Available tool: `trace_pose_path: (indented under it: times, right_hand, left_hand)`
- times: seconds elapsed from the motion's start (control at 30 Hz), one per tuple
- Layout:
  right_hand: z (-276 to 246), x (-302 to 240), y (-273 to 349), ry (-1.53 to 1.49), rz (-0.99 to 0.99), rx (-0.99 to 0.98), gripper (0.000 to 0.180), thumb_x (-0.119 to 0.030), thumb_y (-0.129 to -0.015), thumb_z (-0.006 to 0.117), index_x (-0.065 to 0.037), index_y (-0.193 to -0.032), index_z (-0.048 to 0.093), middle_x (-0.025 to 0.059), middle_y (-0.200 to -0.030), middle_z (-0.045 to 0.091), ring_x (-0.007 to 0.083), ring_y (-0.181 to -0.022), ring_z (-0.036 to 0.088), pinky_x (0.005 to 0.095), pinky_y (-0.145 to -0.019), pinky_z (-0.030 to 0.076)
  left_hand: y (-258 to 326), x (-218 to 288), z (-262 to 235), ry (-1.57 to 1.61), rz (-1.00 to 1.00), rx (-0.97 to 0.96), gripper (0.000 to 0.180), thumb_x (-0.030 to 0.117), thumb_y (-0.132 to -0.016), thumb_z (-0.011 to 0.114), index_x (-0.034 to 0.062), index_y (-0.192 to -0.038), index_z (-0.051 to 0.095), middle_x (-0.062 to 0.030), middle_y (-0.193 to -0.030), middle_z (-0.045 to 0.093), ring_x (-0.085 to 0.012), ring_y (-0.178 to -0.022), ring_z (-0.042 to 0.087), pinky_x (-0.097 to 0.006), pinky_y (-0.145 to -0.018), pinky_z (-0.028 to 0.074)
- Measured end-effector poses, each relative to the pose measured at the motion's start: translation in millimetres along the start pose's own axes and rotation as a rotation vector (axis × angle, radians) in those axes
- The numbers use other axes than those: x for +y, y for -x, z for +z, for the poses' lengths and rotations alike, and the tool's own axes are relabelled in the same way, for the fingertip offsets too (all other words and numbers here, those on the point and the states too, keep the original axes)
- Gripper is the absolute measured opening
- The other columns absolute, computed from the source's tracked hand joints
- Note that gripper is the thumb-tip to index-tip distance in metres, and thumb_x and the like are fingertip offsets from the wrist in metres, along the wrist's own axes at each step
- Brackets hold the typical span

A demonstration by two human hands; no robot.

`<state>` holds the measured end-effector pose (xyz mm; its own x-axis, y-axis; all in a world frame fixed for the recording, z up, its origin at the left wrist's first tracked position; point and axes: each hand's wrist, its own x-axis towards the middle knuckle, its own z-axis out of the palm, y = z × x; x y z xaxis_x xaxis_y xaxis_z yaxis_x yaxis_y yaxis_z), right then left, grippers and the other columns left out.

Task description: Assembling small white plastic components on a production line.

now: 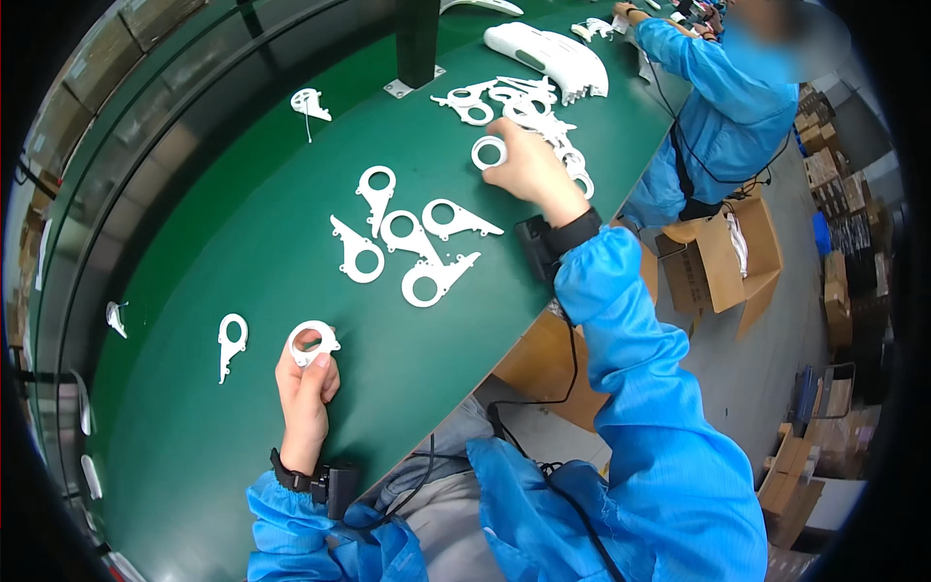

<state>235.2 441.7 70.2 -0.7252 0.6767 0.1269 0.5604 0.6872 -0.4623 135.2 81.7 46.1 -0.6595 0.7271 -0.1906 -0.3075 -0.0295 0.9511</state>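
Observation:
My left hand (304, 396) is closed on a white plastic ring-shaped part (328, 339), pinched between thumb and fingers above the table's near left. Over at the right, my right hand (531, 167) grips another white ring-shaped part (475, 153) at its fingertips, beside a pile of similar white parts (543, 123). My palm and fingers hide some of that part. Between the hands lies a loose group of several white ring parts with tapered arms (417, 242). One more such part (226, 353) rests alone to the left of my left hand.
The green table (194, 427) carries a large white curved shell (553, 58) at the back. A dark post (415, 44) rises from its far side. Another person in blue sleeves (713, 107) works at the far right. An open cardboard box (713, 267) stands on the floor.

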Motion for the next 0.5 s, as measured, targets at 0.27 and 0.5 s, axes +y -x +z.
trace_pose_path:
  times: [0.27,0.5]
  right_hand:
    - [9,-128,98,-1.054,-0.033,-0.589,0.019,-0.02,-0.085,0.065,-0.002,-0.092,0.062,0.0103,-0.071,0.061,0.018,-0.068,0.062,0.0331,-0.06,0.05]
    - [56,-165,144,-0.524,-0.447,-0.059,0.021,-0.006,-0.082,0.057,-0.002,-0.102,0.053,0.015,-0.096,0.05,0.0315,-0.091,0.05,0.0401,-0.078,0.046]
  left_hand:
    - [-5,-4,16,0.0,0.03,-0.004,0.053,0.045,-0.094,0.048,0.0015,-0.125,0.047,0.0017,-0.074,0.044,-0.0083,-0.056,0.039,-0.022,-0.049,0.029]
    - [-2,-17,18,-0.107,0.174,0.042,0.073,0.059,-0.095,0.043,-0.0004,-0.137,0.037,-0.0014,-0.094,0.058,-0.0048,-0.065,0.051,-0.019,-0.05,0.037]
